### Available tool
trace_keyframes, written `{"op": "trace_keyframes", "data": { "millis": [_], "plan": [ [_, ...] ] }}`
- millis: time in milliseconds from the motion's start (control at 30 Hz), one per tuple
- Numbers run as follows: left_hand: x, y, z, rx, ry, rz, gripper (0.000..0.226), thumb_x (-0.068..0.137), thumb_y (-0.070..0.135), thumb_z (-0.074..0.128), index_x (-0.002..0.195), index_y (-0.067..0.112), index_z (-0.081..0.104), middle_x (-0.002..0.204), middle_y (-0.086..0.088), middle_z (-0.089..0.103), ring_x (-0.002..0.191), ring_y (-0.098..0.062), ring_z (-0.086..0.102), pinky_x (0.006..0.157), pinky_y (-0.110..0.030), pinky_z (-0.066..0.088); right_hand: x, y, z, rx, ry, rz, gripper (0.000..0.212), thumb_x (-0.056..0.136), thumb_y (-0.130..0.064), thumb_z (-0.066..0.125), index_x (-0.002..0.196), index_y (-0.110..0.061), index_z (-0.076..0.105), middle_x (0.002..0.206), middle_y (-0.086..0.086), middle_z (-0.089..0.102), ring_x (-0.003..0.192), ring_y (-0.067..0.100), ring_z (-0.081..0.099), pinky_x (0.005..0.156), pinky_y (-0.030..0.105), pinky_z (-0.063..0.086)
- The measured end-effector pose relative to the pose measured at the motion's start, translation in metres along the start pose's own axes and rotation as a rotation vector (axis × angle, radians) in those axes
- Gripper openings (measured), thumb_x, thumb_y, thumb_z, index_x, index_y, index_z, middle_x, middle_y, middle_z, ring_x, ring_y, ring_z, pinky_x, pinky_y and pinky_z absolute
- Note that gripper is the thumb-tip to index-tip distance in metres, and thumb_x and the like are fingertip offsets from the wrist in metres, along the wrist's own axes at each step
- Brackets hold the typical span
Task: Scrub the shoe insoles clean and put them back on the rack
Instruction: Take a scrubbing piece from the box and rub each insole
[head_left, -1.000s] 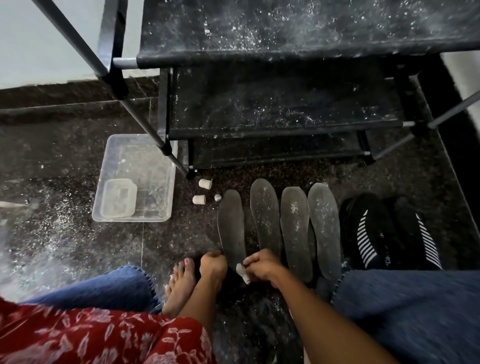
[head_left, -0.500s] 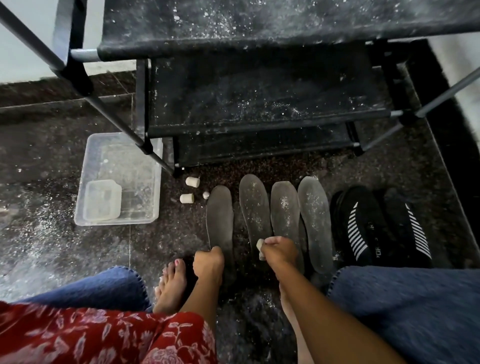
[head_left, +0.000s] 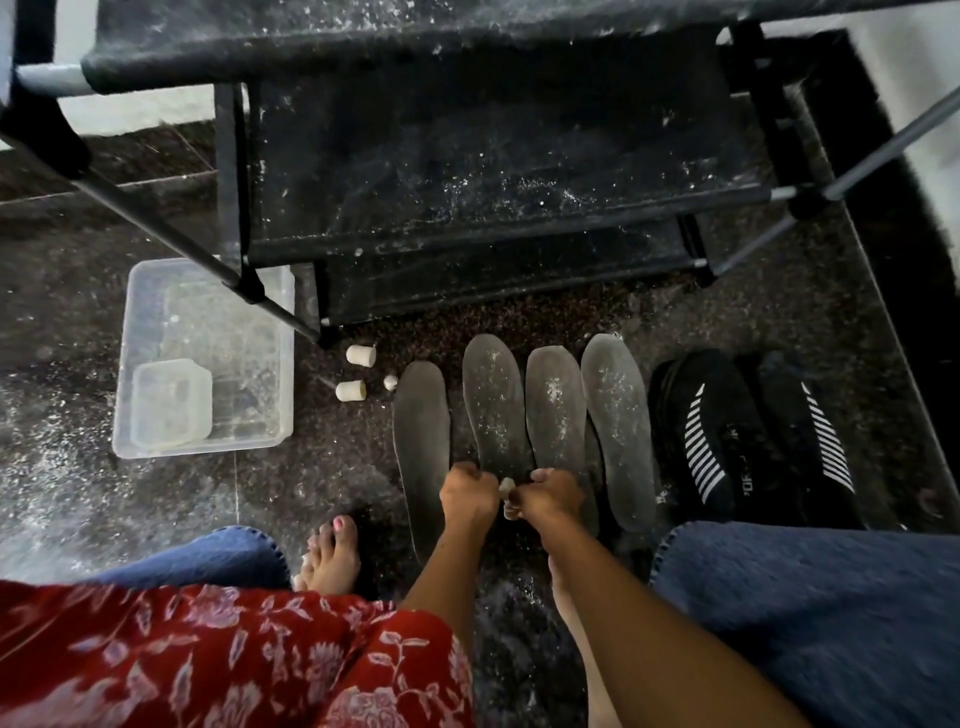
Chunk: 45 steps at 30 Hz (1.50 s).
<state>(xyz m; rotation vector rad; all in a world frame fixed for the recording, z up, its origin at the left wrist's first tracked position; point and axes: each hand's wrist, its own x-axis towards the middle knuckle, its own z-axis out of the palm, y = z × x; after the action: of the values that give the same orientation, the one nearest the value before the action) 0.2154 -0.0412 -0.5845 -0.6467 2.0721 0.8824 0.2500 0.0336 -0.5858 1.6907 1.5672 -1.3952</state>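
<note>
Scrubbing under way, all four insoles on the floor

Four flat grey foam insoles (head_left: 519, 415) lie side by side on the dark speckled floor (head_left: 78, 312) just before the black fabric-shelved shoe rack (head_left: 467, 171); the three right ones carry white powder, the leftmost looks cleaner, so I judge most scrubbing and the return to the rack remain. At their near ends the right hand (head_left: 550, 496) pinches a small pale scrubbing piece (head_left: 506, 486) with curled fingers, the left hand (head_left: 467, 493) is fisted, whether gripping the leftmost insole I cannot tell. Beyond: similar pale stubs (head_left: 361, 356), a clear plastic tub (head_left: 202, 358), black striped shoes (head_left: 753, 431)
</note>
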Motion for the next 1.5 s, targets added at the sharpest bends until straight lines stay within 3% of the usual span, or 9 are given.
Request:
{"op": "trace_keyframes", "data": {
  "millis": [133, 267, 567, 767, 900, 1067, 1233, 1367, 1500],
  "plan": [
    [0.005, -0.002, -0.004, 0.075, 0.010, 0.009, 0.030, 0.092, 0.009, 0.045, 0.114, 0.006, 0.065, 0.110, -0.016, 0.065, 0.101, -0.031, 0.059, 0.079, -0.029, 0.046, 0.002, 0.002, -0.001, -0.015, -0.024, 0.033, 0.017, 0.073, 0.010, 0.063, 0.086, -0.002, 0.059, 0.085, 0.015, 0.060, 0.068, 0.026, 0.063, 0.065, 0.038, 0.056],
    [0.007, -0.005, -0.011, 0.106, -0.001, 0.009, 0.027, 0.093, 0.015, 0.046, 0.102, 0.012, 0.071, 0.097, -0.011, 0.067, 0.079, -0.023, 0.057, 0.063, -0.025, 0.041, 0.005, 0.004, -0.001, -0.080, -0.016, 0.039, 0.032, 0.073, 0.002, 0.068, 0.105, -0.002, 0.067, 0.106, 0.011, 0.067, 0.097, 0.026, 0.066, 0.080, 0.032, 0.055],
    [-0.011, -0.004, -0.038, 0.030, 0.016, 0.079, 0.037, 0.084, 0.034, 0.049, 0.081, 0.003, 0.068, 0.086, -0.022, 0.070, 0.083, -0.038, 0.067, 0.077, -0.043, 0.057, -0.030, -0.019, -0.018, -0.182, -0.134, -0.050, 0.021, 0.074, 0.003, 0.066, 0.071, -0.013, 0.052, 0.094, 0.012, 0.064, 0.094, 0.028, 0.065, 0.080, 0.035, 0.056],
    [-0.052, 0.024, -0.078, -0.088, 0.071, 0.192, 0.055, 0.097, 0.046, 0.036, 0.106, -0.001, 0.063, 0.105, -0.021, 0.065, 0.098, -0.035, 0.062, 0.086, -0.039, 0.050, -0.088, -0.054, -0.042, -0.543, -0.340, -0.188, 0.050, 0.063, -0.009, 0.073, 0.109, -0.007, 0.053, 0.108, 0.012, 0.064, 0.097, 0.028, 0.065, 0.085, 0.040, 0.055],
    [-0.087, 0.043, -0.105, -0.206, 0.110, 0.286, 0.053, 0.098, 0.044, 0.034, 0.097, 0.000, 0.064, 0.096, -0.017, 0.066, 0.095, -0.034, 0.061, 0.089, -0.042, 0.050, -0.144, -0.083, -0.070, -0.647, -0.418, -0.255, 0.041, 0.077, 0.003, 0.065, 0.112, -0.005, 0.045, 0.082, 0.008, 0.061, 0.066, 0.016, 0.064, 0.063, 0.027, 0.054],
    [-0.133, 0.076, -0.140, -0.237, 0.101, 0.514, 0.039, 0.098, 0.031, 0.038, 0.068, 0.013, 0.055, 0.066, -0.006, 0.056, 0.065, -0.023, 0.055, 0.069, -0.042, 0.049, -0.209, -0.118, -0.118, -0.828, -0.471, -0.334, 0.013, 0.081, 0.006, 0.059, 0.075, -0.005, 0.057, 0.077, 0.008, 0.059, 0.066, 0.014, 0.061, 0.071, 0.025, 0.055],
    [-0.184, 0.114, -0.182, -0.378, 0.043, 0.592, 0.033, 0.100, 0.036, 0.035, 0.090, 0.014, 0.059, 0.071, -0.005, 0.059, 0.057, -0.019, 0.054, 0.049, -0.025, 0.041, -0.282, -0.147, -0.155, -0.745, -0.446, -0.556, 0.019, 0.079, 0.010, 0.061, 0.065, -0.002, 0.059, 0.052, 0.005, 0.060, 0.051, 0.012, 0.061, 0.052, 0.020, 0.055],
    [-0.239, 0.139, -0.216, -0.571, -0.086, 0.613, 0.032, 0.101, 0.045, 0.025, 0.112, 0.031, 0.052, 0.087, -0.005, 0.064, 0.075, -0.021, 0.062, 0.063, -0.031, 0.048, -0.318, -0.158, -0.171, -0.562, -0.437, -0.732, 0.021, 0.075, 0.011, 0.065, 0.061, -0.004, 0.058, 0.053, 0.004, 0.059, 0.055, 0.012, 0.061, 0.061, 0.025, 0.058],
    [-0.267, 0.147, -0.231, -0.800, -0.330, 0.678, 0.052, 0.098, 0.055, 0.020, 0.121, 0.024, 0.054, 0.102, -0.014, 0.065, 0.089, -0.026, 0.062, 0.072, -0.036, 0.052, -0.328, -0.156, -0.179, -0.490, -0.506, -0.796, 0.031, 0.074, 0.014, 0.064, 0.057, -0.007, 0.050, 0.053, 0.003, 0.056, 0.056, 0.012, 0.061, 0.060, 0.025, 0.057]
  ]
}}
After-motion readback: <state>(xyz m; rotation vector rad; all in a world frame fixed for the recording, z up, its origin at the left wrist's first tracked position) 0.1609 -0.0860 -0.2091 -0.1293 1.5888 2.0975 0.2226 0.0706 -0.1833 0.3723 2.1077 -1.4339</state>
